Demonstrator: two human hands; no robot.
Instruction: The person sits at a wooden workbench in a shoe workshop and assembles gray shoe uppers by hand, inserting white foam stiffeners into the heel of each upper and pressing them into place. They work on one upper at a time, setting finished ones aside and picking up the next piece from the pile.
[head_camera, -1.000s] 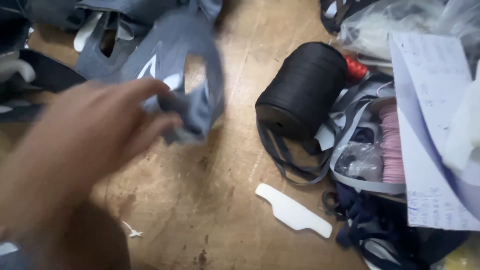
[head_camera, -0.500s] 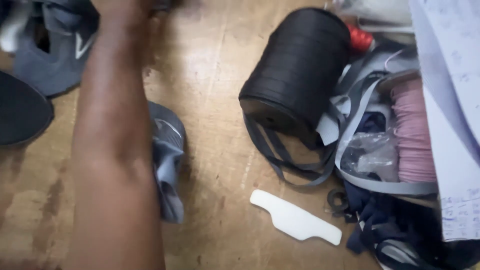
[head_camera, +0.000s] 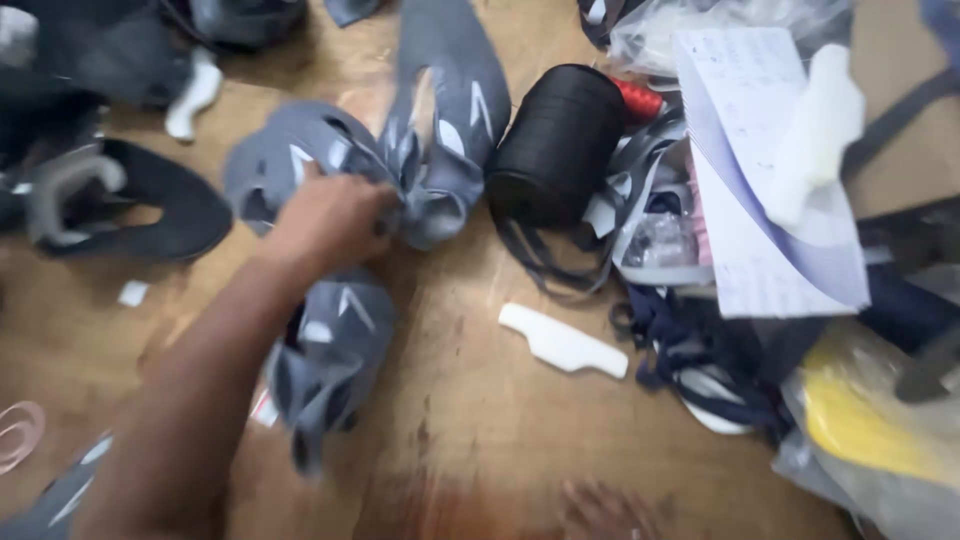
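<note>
My left hand (head_camera: 335, 220) reaches in from the lower left and is closed on a bunch of grey fabric shoe uppers with white marks. One grey upper (head_camera: 445, 120) stretches away from the hand toward the far side. Another (head_camera: 285, 155) curls just left of the knuckles. A third grey upper (head_camera: 335, 350) lies on the wooden table (head_camera: 470, 420) under my forearm. A blurred patch at the bottom edge looks like the fingers of my right hand (head_camera: 605, 510); its pose is unclear.
A black spool of tape (head_camera: 560, 140) stands right of the uppers, with loose straps trailing. A white plastic piece (head_camera: 565, 340) lies near the middle. Paper sheets (head_camera: 760, 220), bags and a yellow packet (head_camera: 870, 420) crowd the right. Black uppers (head_camera: 150, 200) lie left.
My left hand let a grey upper drop onto the table, reached to the far side, and has now come back closed on other grey uppers. The view has shifted.
</note>
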